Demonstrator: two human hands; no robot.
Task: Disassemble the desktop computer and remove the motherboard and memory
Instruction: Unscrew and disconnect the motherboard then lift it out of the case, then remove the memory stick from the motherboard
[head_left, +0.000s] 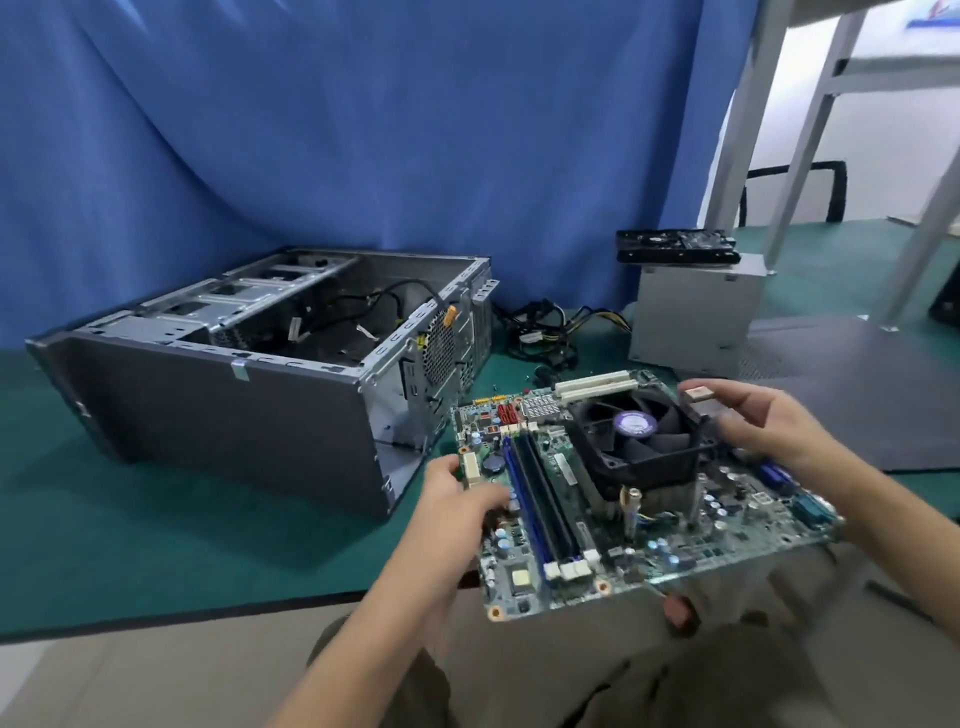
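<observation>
Blue curtain (363, 130) as backdrop, hanging behind a green worktop (156, 519). At far left on the worktop, the open computer case (234, 405) lying on its side, loose wires inside and no board in it. At far right, a grey power supply (691, 312) with a black drive (675, 247) lying on top. Between case and supply, a tangle of cables (550, 332).

In the near centre, the motherboard (675, 540), out of the case and held tilted over the worktop's near edge, partly above the person's lap. On the board, a black cooler fan (631, 431) towards the right, and the long memory modules (545, 509) in their slots towards the left, seemingly not yet pulled.

Left hand (457, 499) gripping the board's left edge, fingers curled over it. Right hand (769, 431) gripping the far right edge by the metal port block, thumb on top; somewhat blurred, so finger placement not fully clear.

Step in hand, as judged: carrying the freed board away from the case, with the memory left to take out. Next move likely calls for laying the board flat on the worktop, freeing one hand, pressing open the slot latches at each end, then lifting each module straight up by its edges.
</observation>
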